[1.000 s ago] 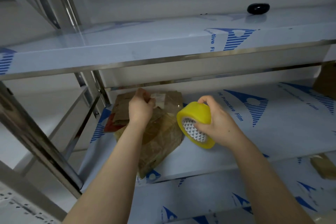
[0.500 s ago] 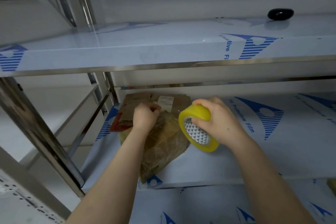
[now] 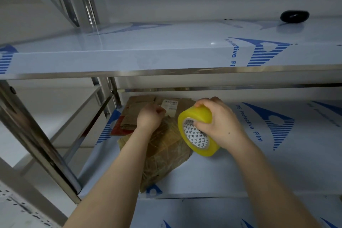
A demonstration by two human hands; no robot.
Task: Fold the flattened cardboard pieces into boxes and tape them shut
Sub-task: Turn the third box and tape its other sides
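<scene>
Now, head view only. The right hand (image 3: pixel 220 126) grasps the yellow tape roll (image 3: pixel 193 136), fingers wrapped over the top of the roll and thumb tucked into the patterned core. The roll is tilted, core facing left and toward the camera. It is held low over the middle shelf (image 3: pixel 240 172), overlapping the right edge of the cardboard pieces (image 3: pixel 166 152).

The cardboard pieces lie flat in a loose brown stack at the left end of that shelf, front corner reaching the shelf's front edge. A white label (image 3: pixel 169 106) shows on a rear piece. A red piece (image 3: pixel 118 131) pokes out on the left.

The left hand (image 3: pixel 149 116) is clenched, knuckles up, resting on the stack just left of the label. Cannot tell whether it pinches a flap or holds nothing.

Versus half a second ago:
- The right hand sits higher over the roll with more finger across the top; the roll is at about the same spot against the stack.
- The left hand stays a fist in the same place. A second ago its fingers were hooked on the rear edge of the pile.
- The stack has not shifted.
- The camera has drifted: the black object (image 3: pixel 294 16) on the upper shelf (image 3: pixel 148 52) now sits further right and lower in frame. The steel post (image 3: pixel 37 135) stays at the left.
</scene>
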